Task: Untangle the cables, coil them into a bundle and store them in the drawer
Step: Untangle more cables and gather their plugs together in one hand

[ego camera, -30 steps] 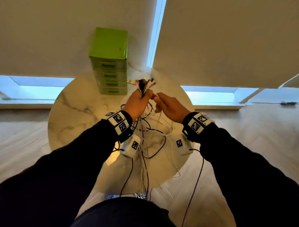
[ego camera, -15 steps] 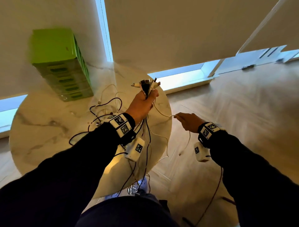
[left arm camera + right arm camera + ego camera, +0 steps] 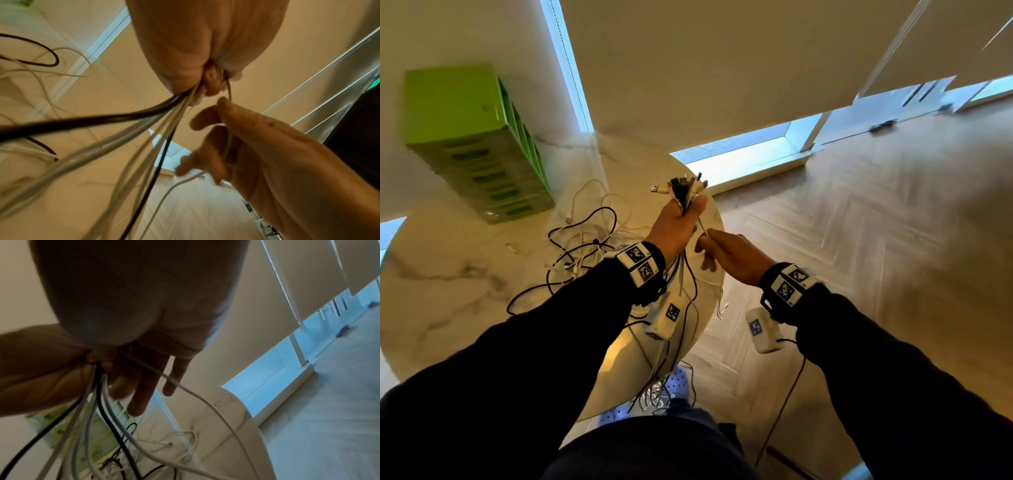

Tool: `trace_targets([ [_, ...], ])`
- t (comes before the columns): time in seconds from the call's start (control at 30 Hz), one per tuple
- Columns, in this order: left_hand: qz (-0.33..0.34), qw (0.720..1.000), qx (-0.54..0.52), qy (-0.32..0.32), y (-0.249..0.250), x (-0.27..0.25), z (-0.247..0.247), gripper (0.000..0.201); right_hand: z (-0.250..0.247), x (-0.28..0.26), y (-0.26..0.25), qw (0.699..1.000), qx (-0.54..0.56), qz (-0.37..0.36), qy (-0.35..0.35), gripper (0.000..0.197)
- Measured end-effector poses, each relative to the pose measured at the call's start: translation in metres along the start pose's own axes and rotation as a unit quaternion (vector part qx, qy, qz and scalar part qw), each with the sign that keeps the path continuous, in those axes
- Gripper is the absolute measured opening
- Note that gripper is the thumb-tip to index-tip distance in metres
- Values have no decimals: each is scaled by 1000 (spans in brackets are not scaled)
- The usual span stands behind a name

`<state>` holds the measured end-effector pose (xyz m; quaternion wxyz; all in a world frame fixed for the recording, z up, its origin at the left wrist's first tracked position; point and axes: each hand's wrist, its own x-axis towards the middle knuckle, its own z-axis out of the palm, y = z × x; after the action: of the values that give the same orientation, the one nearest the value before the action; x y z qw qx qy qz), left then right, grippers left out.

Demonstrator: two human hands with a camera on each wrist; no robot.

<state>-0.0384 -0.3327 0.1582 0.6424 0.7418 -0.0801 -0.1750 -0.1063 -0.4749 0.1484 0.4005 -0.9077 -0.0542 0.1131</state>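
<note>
My left hand [image 3: 678, 222] is raised over the table's right edge and grips a bunch of black and white cables [image 3: 144, 123] just below their plugs [image 3: 683, 187], which fan out above the fist. The cables hang down from it past my wrist. My right hand [image 3: 714, 245] sits right beside it and pinches one thin white cable [image 3: 227, 142] that leaves the left fist [image 3: 207, 78] and runs through the right fingers [image 3: 141, 386]. More tangled cable [image 3: 582, 240] lies on the marble table [image 3: 448, 281]. The green drawer unit [image 3: 472, 144] stands at the table's far left, drawers closed.
The round table's edge [image 3: 252, 426] runs just under my hands, with wooden floor [image 3: 876, 222] to the right. A wall with blinds [image 3: 722, 68] stands behind the table. Cable ends dangle off the near table edge toward my shoes [image 3: 674, 383].
The right hand, which had drawn out to the right along the white cable, has come back close to the left fist. The left hand still holds the bunch up.
</note>
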Motion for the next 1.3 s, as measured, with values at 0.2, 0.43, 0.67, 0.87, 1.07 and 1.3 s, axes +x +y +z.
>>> trace_targets([
  [0.2, -24, 990, -138, 20, -4, 8, -22, 33, -26, -5, 46, 975, -192, 110, -30, 23],
  [0.43, -28, 975, -212, -61, -7, 7, -29, 30, -13, 11, 62, 975, -126, 171, -59, 72],
  [0.67, -29, 973, -217, -74, -8, 10, -34, 31, 20, 34, -1, 993, -70, -36, -90, 30],
  [0.87, 8, 988, -142, 55, -17, 17, -50, 31, 9, 27, 2, 996, -62, -56, 13, 23],
  [1.07, -3, 979, -178, 103, -22, 30, -62, 31, -10, 13, 46, 967, -166, 141, -131, 32],
  [1.3, 9, 983, -169, -70, -5, 7, -52, 30, -5, 32, -7, 990, -88, 48, -96, 96],
])
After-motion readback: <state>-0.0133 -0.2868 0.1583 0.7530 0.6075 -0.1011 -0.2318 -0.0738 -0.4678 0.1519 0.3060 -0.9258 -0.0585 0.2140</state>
